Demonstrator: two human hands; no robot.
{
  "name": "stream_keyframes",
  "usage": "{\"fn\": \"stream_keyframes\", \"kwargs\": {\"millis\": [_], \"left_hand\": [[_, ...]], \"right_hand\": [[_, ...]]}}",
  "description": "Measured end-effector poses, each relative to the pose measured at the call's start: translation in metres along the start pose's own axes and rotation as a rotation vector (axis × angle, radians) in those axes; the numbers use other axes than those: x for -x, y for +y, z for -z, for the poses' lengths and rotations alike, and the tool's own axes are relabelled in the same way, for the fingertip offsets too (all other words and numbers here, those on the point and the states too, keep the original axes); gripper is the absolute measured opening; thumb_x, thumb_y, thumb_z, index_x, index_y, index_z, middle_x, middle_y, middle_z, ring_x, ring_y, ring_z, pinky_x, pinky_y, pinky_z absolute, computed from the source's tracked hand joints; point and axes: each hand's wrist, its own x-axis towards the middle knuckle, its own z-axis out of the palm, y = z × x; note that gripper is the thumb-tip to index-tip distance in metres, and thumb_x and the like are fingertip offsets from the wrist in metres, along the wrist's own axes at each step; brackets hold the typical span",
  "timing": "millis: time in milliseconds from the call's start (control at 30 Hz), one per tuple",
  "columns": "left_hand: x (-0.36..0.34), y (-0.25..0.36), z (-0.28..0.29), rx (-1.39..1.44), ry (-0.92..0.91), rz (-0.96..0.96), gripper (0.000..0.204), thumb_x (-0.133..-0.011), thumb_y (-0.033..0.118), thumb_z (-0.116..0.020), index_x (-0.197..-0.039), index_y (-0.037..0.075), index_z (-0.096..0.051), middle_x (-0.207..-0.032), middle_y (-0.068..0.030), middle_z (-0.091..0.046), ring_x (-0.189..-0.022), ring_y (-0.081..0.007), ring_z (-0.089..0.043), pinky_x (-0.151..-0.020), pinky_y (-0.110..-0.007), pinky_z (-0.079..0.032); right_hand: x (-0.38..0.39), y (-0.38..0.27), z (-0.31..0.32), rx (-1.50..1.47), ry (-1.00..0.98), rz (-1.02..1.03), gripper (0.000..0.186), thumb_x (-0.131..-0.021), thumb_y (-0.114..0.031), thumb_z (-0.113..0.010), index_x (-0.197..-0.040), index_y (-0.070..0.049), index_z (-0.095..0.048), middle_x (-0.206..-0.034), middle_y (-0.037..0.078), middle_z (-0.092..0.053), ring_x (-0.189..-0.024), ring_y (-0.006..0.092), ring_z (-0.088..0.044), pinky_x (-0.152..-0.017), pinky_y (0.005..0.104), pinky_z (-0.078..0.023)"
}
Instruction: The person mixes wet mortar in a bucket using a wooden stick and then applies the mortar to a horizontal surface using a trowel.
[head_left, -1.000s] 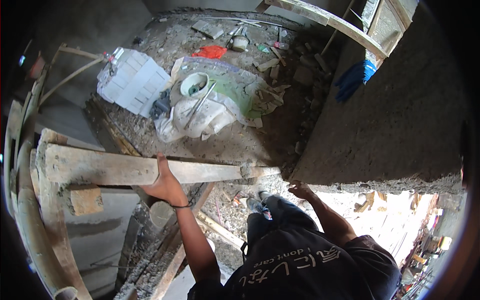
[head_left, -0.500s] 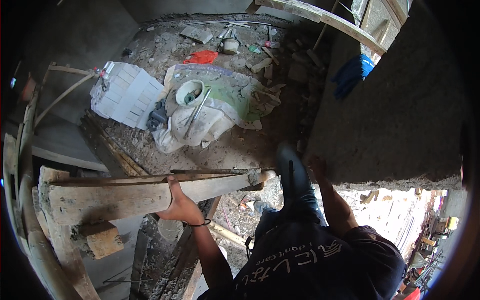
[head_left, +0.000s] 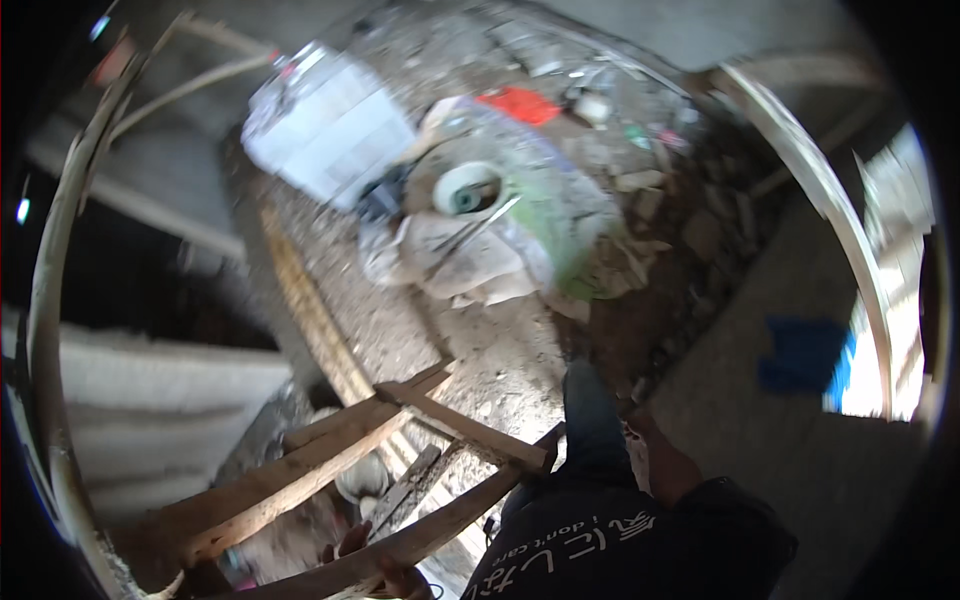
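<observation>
Two long timber rails joined by a crosspiece make up a ladder-like wooden frame (head_left: 475,432) in the lower part of the head view. My left hand (head_left: 392,578) is wrapped round the nearer rail, its fingers showing past the far side of the wood. To the right of my bent, trousered leg (head_left: 592,420), my right hand (head_left: 640,428) is low by the edge of the grey concrete wall (head_left: 720,400). Blur and shadow hide its fingers, and I cannot tell whether it touches the wall.
A white bucket (head_left: 468,190) stands on crumpled sheeting (head_left: 560,225) over rubble, beside a stack of white blocks (head_left: 330,125). A red bag (head_left: 520,104) lies beyond. Wooden poles (head_left: 52,300) rise at left, a curved-looking timber (head_left: 820,190) at right, near a blue cloth (head_left: 798,355).
The view has swung and tilted, so the room appears turned and the floor items lie further right. My left hand is lower in the picture, still on the wood; my right hand also appears lower.
</observation>
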Motion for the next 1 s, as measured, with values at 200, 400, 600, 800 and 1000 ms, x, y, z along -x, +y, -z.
{"fn": "stream_keyframes", "kwargs": {"millis": [200,400,600,800,1000], "left_hand": [[-0.014,0.044,-0.037,0.030,0.740,0.743,0.056,-0.082,0.031,-0.055,-0.123,-0.002,-0.036,-0.114,-0.0215,-0.053,-0.087,-0.0280,-0.059,-0.078,-0.038,-0.049],[-0.031,0.036,-0.055,-0.276,0.867,0.765,0.064,-0.084,0.030,-0.053,-0.134,-0.001,-0.027,-0.085,-0.0148,-0.055,-0.066,-0.0202,-0.054,-0.068,-0.035,-0.045],[-0.037,0.036,-0.054,-0.106,0.979,0.821,0.071,-0.076,0.021,-0.059,-0.136,0.000,-0.026,-0.070,-0.0114,-0.051,-0.061,-0.0190,-0.052,-0.058,-0.031,-0.044],[-0.037,0.032,-0.053,-0.049,1.015,0.785,0.072,-0.076,0.019,-0.060,-0.136,0.001,-0.024,-0.076,-0.0111,-0.052,-0.063,-0.0188,-0.054,-0.059,-0.033,-0.047],[-0.038,0.033,-0.055,-0.093,1.034,0.785,0.077,-0.073,0.019,-0.068,-0.135,-0.001,-0.027,-0.077,-0.0114,-0.054,-0.065,-0.0186,-0.053,-0.063,-0.031,-0.045]], "right_hand": [[-0.117,-0.197,0.005,1.159,-0.236,1.043,0.021,-0.083,-0.023,-0.059,-0.096,-0.006,-0.058,-0.074,0.007,-0.059,-0.061,0.0173,-0.059,-0.049,0.0324,-0.047],[-0.114,-0.344,-0.066,0.286,-0.352,0.211,0.018,-0.085,-0.018,-0.054,-0.096,-0.004,-0.055,-0.077,0.005,-0.058,-0.058,0.0120,-0.056,-0.044,0.0231,-0.040],[-0.099,-0.338,-0.093,0.330,-0.440,0.030,0.016,-0.085,-0.020,-0.056,-0.093,-0.007,-0.053,-0.075,0.004,-0.055,-0.056,0.0122,-0.054,-0.043,0.0234,-0.039],[-0.113,-0.306,-0.081,1.347,-0.961,0.935,0.017,-0.083,-0.018,-0.055,-0.092,-0.004,-0.058,-0.071,0.005,-0.056,-0.061,0.0164,-0.056,-0.052,0.0298,-0.045],[-0.122,-0.358,-0.099,1.249,-0.785,0.275,0.019,-0.082,-0.018,-0.055,-0.091,-0.002,-0.059,-0.070,0.007,-0.057,-0.062,0.0176,-0.058,-0.054,0.0319,-0.047]]}}
